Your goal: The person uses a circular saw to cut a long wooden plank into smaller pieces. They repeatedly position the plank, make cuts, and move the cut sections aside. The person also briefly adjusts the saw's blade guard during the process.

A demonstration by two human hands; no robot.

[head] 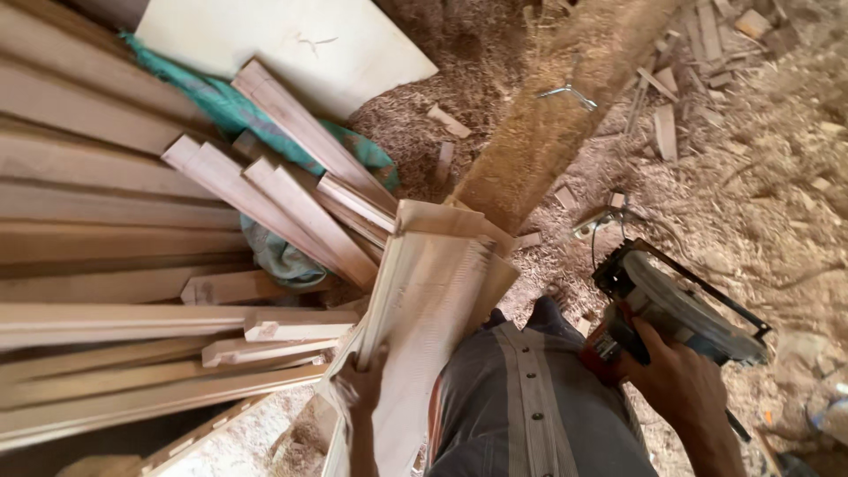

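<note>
My left hand (pixel 358 389) grips the near edge of a pale wooden board (pixel 424 300) that tilts up from my lap toward a sawdust-covered beam (pixel 552 115). In my right hand (pixel 676 380) is a circular saw (pixel 680 305) with a red handle and a black guard, held low at the right, apart from the board. My grey buttoned shirt (pixel 521 406) fills the bottom middle.
Long planks (pixel 106 265) and shorter moulded strips (pixel 291 194) pile up at the left over a teal cloth (pixel 238 106). A white sheet (pixel 291 44) lies at the top. Sawdust and wood offcuts (pixel 667 124) cover the ground at the right. A power strip (pixel 596 223) lies near the beam.
</note>
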